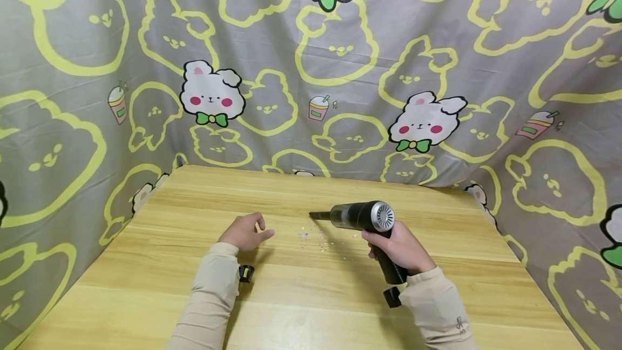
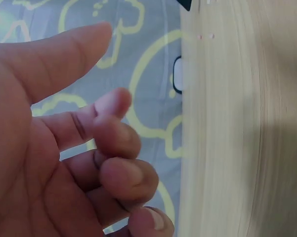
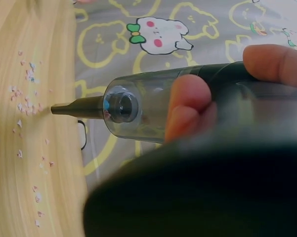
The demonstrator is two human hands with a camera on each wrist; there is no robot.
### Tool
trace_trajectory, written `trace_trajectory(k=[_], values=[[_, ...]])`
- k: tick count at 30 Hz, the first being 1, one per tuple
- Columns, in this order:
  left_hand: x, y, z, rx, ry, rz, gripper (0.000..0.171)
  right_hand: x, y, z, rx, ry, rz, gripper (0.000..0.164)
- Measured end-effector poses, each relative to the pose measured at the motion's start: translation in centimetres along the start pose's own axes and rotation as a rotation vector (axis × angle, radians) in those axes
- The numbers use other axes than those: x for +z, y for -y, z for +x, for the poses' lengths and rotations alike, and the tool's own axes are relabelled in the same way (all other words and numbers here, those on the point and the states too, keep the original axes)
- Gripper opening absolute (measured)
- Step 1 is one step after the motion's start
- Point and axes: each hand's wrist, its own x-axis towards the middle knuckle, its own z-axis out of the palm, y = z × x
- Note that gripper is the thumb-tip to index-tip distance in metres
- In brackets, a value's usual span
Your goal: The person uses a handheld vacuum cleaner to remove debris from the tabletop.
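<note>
My right hand (image 1: 403, 247) grips the black handle of a handheld vacuum cleaner (image 1: 359, 215). Its narrow dark nozzle (image 3: 79, 108) points left, the tip close over the table beside scattered paper scraps (image 1: 311, 236). Through the clear dust chamber (image 3: 143, 111) a few coloured bits show near the inlet in the right wrist view. Left of the scraps, my left hand (image 1: 245, 233) hovers over the table with nothing in it, its fingers loosely curled and thumb apart, as the left wrist view (image 2: 89, 128) also shows.
The wooden table (image 1: 291, 307) has a light yellow grain. A grey curtain (image 1: 272, 69) with yellow outlines and white cartoon animals hangs round its back and sides. A black wrist device (image 1: 246, 273) sits at the left cuff, another black piece (image 1: 392, 296) at the right.
</note>
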Motion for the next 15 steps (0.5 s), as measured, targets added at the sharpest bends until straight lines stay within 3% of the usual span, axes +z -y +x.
trace_trajectory(k=[15], values=[[1.4, -1.8, 0.3, 0.086, -0.032, 0.026, 0.043, 0.4, -0.3, 0.3, -0.013, -0.021, -0.006, 0.043]])
